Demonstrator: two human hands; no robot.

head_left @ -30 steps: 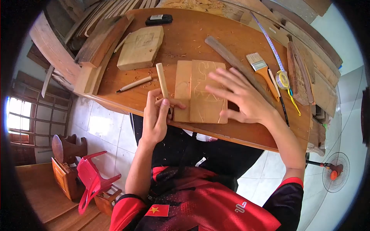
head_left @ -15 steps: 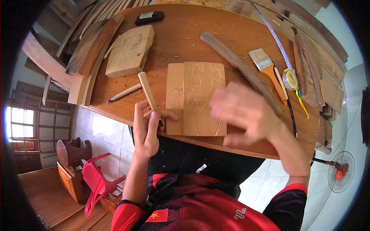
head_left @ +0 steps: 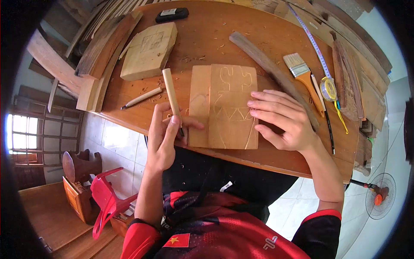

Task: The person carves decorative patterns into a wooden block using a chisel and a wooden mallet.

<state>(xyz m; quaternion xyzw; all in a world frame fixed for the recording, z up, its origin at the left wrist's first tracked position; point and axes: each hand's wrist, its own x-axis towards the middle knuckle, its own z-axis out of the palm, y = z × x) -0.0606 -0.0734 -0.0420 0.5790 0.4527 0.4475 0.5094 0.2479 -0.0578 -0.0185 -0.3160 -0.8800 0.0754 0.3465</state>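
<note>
While the left hand (head_left: 164, 140) grips a wooden-handled tool (head_left: 170, 90), the empty, loosely spread right hand (head_left: 288, 123) overlaps a patterned board (head_left: 233, 100).

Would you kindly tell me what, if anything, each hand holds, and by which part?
The left hand holds a wooden-handled tool low on its handle. The right hand is at the right edge of the carved board; any grip is unclear.

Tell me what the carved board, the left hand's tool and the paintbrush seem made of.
The carved board looks like matte wood: pale carved lines cut its brown face.

The tool: smooth pale handle, probably bare wood; dark tip, perhaps metal.

The paintbrush: orange handle, painted wood or plastic; silvery band, probably metal; pale bristles, fibre unclear.
</note>
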